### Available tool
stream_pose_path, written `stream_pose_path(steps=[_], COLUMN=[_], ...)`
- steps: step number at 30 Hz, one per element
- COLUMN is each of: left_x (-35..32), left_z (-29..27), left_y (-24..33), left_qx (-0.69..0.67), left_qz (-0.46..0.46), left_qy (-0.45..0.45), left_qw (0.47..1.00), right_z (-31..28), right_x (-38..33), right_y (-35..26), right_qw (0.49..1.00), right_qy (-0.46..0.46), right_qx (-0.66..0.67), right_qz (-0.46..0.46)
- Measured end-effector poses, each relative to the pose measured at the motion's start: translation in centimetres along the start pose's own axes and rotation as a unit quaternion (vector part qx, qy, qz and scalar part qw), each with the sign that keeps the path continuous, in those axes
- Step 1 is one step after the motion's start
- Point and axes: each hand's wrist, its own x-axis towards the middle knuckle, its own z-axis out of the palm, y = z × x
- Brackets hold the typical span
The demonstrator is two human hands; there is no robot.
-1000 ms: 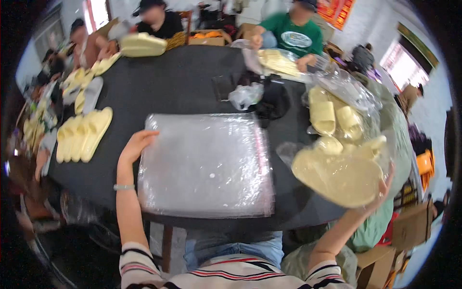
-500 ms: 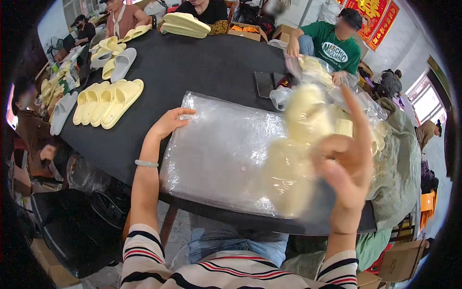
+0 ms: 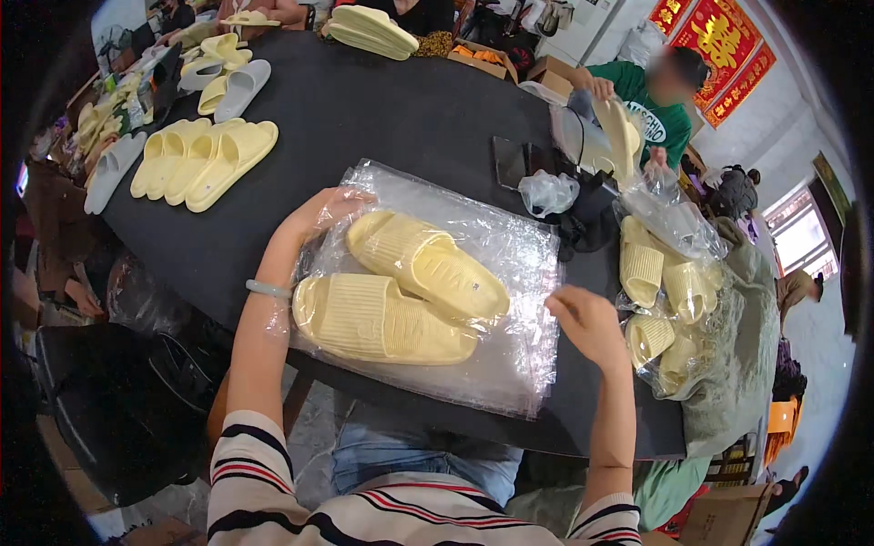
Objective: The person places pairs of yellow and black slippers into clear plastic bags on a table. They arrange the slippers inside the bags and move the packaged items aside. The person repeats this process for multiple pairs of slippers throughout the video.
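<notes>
A pair of pale yellow ribbed slippers [image 3: 391,318] lies in clear plastic film on a stack of clear plastic bags [image 3: 519,337] in front of me. My left hand [image 3: 323,214] rests at the stack's far left corner, fingers stretched out and partly covered by shiny film; a pale bangle [image 3: 269,288] circles that wrist. Just off the stack's right edge is my right hand [image 3: 587,320], its fingers curled and pressed together. Whether they pinch any film is too small to tell. The slippers' toes point left.
More bagged yellow slippers [image 3: 663,282] lie at right by a grey-green sack [image 3: 728,364]. Unbagged yellow slippers [image 3: 205,164] line the dark table's [image 3: 364,109] left side, with grey slippers [image 3: 114,173] beside them. A co-worker in green [image 3: 660,109] handles slippers at far right.
My right hand has come down and its raised finger has curled in. The blurred yellow slippers at right now lie on the bag stack. My left hand is partly covered by film.
</notes>
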Motion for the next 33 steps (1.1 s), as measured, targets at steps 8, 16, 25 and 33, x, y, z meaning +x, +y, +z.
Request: stream_pose_path(steps=[8, 16, 25, 33], left_x=[0.6, 0.0, 1.6, 1.7], left_z=[0.1, 0.3, 0.1, 0.8], left_y=[0.8, 0.0, -1.4, -0.8], left_qx=[-0.256, -0.075, -0.281, -0.185], left_qz=[-0.095, -0.016, -0.040, -0.058], left_qy=[0.022, 0.012, 0.047, 0.051], left_qw=[0.962, 0.997, 0.958, 0.980], right_z=[5.2, 6.1, 3.2, 2.6], right_x=[-2.1, -2.5, -4.0, -4.2], right_y=[4.3, 4.3, 7.6, 8.3], right_qw=[0.897, 0.899, 0.911, 0.922], right_qy=[-0.135, -0.130, -0.169, -0.237], right_qx=[0.420, 0.418, 0.370, 0.293], right_qz=[0.010, 0.023, -0.060, -0.088])
